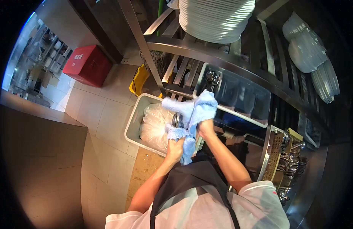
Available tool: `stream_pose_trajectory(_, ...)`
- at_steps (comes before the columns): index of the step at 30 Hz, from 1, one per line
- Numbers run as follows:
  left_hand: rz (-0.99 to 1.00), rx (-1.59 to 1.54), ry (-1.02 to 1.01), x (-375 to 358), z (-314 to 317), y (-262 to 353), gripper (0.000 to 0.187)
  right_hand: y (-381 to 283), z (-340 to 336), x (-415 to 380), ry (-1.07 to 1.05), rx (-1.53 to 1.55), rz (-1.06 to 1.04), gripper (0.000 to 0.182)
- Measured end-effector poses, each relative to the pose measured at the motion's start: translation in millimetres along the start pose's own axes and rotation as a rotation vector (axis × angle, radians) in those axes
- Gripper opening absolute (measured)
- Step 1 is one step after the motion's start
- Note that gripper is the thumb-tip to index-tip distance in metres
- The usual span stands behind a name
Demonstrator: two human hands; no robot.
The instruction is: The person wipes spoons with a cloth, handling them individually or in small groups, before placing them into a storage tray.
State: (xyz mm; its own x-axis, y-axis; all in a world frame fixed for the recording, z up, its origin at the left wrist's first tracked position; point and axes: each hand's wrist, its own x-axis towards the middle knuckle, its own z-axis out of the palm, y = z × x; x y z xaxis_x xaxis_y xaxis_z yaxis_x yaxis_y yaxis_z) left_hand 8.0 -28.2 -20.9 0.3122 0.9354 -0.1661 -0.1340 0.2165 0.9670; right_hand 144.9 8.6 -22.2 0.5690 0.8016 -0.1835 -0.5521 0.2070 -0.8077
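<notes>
A light blue cloth [204,108] is bunched between my two hands. My left hand [175,149] is closed around its lower part, with some shiny metal cutlery [176,120] showing between the folds; its exact kind is mostly hidden. My right hand [206,128] grips the upper part of the same cloth, its fingers largely covered by the fabric. Just beyond the hands is a grey compartment tray [243,113] with several spoons [212,78] in its far left section. Beneath and left of the cloth stands a pale bin [131,128] lined with a clear plastic bag [153,126].
A metal rack [222,57] carries a tall stack of white plates [216,23] and more white dishes [308,51] on the right. Baskets of cutlery [291,164] stand at my right. A yellow bucket [137,82] and a red box [87,65] are on the tiled floor.
</notes>
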Motion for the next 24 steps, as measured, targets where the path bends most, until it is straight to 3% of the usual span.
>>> stream_pose_trajectory(1, -0.018, -0.056, 0.037, -2, 1, 4, 0.011, 1, -13, 10, -0.091, -0.228, -0.081, 0.036)
stream_pose_trajectory(2, -0.051, 0.056, -0.027, -4, -7, 7, 0.017, 2, -28, 21, -0.164, 0.015, -0.001, 0.034)
stream_pose_trajectory(3, -0.056, 0.054, -0.025, -5, -9, 13, 0.017, -17, -17, 18, -0.293, -0.019, -0.115, 0.03)
stream_pose_trajectory(5, -0.129, 0.119, -0.058, -5, -7, 24, 0.014, 2, -22, 22, -0.264, 0.117, -0.075, 0.026)
stream_pose_trajectory(6, -0.075, 0.162, -0.058, -1, -6, 19, 0.013, -2, -3, 14, -0.014, 0.287, -0.045, 0.024)
stream_pose_trajectory(7, -0.077, 0.16, -0.06, 3, -2, 14, 0.013, 12, -1, 21, 0.095, 0.327, -0.037, 0.021)
stream_pose_trajectory(9, 0.067, 0.158, 0.063, 15, 7, 11, 0.014, 17, -19, 26, -0.75, 0.697, 0.339, 0.017)
stream_pose_trajectory(11, 0.066, 0.258, 0.067, 22, 10, 11, 0.016, 53, -1, 5, 0.257, 0.059, -0.013, 0.015)
stream_pose_trajectory(12, -0.013, 0.143, 0.107, 29, 11, -1, 0.018, 72, -15, 2, 0.179, 0.178, 0.145, 0.023)
stream_pose_trajectory(13, -0.094, 0.028, 0.148, 36, 10, -14, 0.02, 26, 20, -36, 0.238, 0.1, 0.119, 0.031)
stream_pose_trajectory(15, -0.029, 0.119, 0.118, 43, 5, -35, 0.02, 46, -8, -45, 0.064, -0.01, 0.067, 0.036)
stream_pose_trajectory(18, -0.225, 0.294, 0.082, 35, 11, -36, 0.02, 56, -41, -23, 0.043, -0.042, 0.215, 0.039)
stream_pose_trajectory(19, -0.223, 0.296, 0.084, 36, 10, -40, 0.02, 53, -52, -6, -0.037, -0.139, 0.139, 0.038)
stream_pose_trajectory(20, -0.31, 0.285, 0.036, 34, 7, -49, 0.019, 68, -75, 20, -0.036, -0.047, 0.228, 0.037)
stream_pose_trajectory(21, -0.398, 0.271, -0.013, 32, 5, -59, 0.023, 50, -70, 32, -0.016, -0.043, 0.184, 0.032)
stream_pose_trajectory(22, -0.322, 0.199, -0.033, 30, 4, -64, 0.025, 22, -69, 50, -0.15, 0.027, 0.376, 0.025)
stream_pose_trajectory(23, -0.323, 0.197, -0.027, 30, 4, -62, 0.025, 28, -91, 76, -0.187, -0.047, 0.455, 0.023)
stream_pose_trajectory(24, -0.345, 0.149, -0.041, 31, 2, -58, 0.024, 27, -101, 98, -0.256, 0.091, 0.545, 0.023)
